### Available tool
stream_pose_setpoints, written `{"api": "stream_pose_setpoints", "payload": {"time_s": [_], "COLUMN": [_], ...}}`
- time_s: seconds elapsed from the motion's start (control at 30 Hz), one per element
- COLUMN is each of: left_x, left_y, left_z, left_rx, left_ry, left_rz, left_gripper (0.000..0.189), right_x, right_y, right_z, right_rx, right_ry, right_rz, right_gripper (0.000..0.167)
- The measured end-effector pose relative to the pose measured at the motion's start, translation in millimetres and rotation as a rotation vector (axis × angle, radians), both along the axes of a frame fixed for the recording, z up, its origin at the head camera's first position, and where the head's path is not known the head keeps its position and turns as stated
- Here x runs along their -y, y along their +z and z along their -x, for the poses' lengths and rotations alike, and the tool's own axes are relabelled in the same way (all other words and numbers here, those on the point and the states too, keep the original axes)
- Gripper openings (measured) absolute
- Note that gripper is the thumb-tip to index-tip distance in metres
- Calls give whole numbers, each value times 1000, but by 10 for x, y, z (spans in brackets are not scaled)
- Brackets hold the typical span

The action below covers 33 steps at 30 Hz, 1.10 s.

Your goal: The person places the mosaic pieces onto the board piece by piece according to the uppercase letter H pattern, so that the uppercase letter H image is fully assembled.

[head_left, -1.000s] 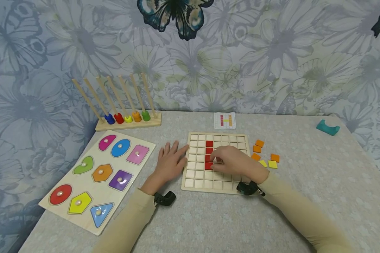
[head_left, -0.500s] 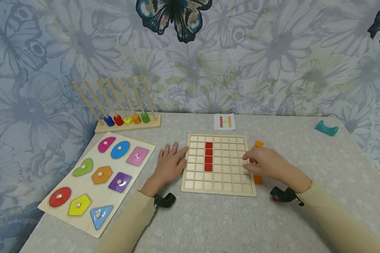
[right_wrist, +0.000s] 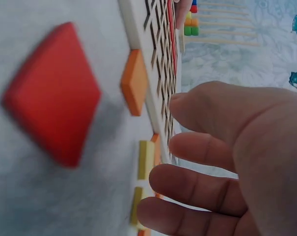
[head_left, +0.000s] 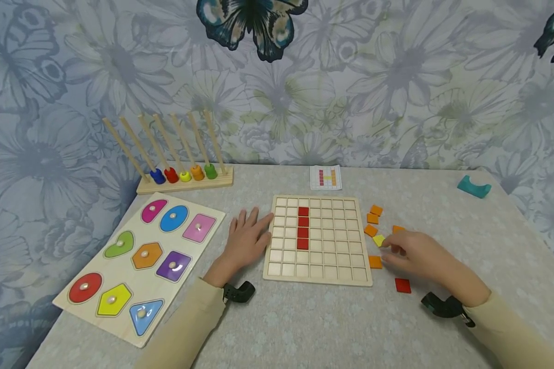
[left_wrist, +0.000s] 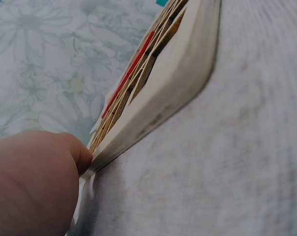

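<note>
A wooden grid board (head_left: 317, 281) lies on the table, with several red square tiles (head_left: 302, 222) in one column of its cells. My left hand (head_left: 246, 241) rests flat beside the board, its fingertips touching the left edge. To the board's right, my right hand (head_left: 420, 256) hovers over loose tiles, fingers loosely bent and nothing between them. Nearest its fingertips are a yellow tile (head_left: 378, 240) and an orange tile (head_left: 375, 262). Two yellow tiles show in the right wrist view, one partly behind the fingers (right_wrist: 173, 216). A loose red tile (head_left: 402, 285) lies below this hand.
Several more orange tiles (head_left: 372, 218) lie along the board's right side. A small pattern card (head_left: 325, 178) lies behind the board. At left are a knobbed shape puzzle (head_left: 140, 277) and a peg stand with coloured beads (head_left: 184, 183). A teal curved piece (head_left: 474, 187) sits far right.
My right hand has left the red column and moved right, off the board, to the loose tiles. The red tiles stay in their cells. My left hand has stayed in place.
</note>
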<state>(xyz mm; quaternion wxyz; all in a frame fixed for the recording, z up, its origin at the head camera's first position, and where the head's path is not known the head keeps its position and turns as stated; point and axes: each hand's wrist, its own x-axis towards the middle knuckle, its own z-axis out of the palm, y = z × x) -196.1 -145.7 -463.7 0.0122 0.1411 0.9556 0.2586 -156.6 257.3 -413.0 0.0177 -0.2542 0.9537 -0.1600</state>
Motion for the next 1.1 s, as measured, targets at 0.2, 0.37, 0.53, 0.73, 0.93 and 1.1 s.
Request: {"api": "stream_pose_setpoints", "payload": {"time_s": [0.2,0.37,0.53,0.73,0.93,1.1], "left_x": [-3,-12,-22,-19,-3,-4], "left_y": [13,29,39,31,21,4], "left_z": [-4,-4,-4,4,-2,2], "left_rx": [3,11,1,-4,3,3], "left_ry": [6,9,5,1,8,3], "left_rz": [1,-6,-10,-14,-6,-9], "left_gripper": [52,52,53,52,52,52], "right_x": [-78,-136,-205,-287,-314,-323], "right_y": [-62,-94,-103,-121,-190,-225], "right_z": [-57,-124,-234,-363,-387,-389], "right_rx": [21,22,28,20,73,101], "right_ry": [-37,-46,-79,-78,-71,-80], "right_rz": [-19,-28,-36,-37,14,40], "right_gripper": [21,23,23,31,42,38]}}
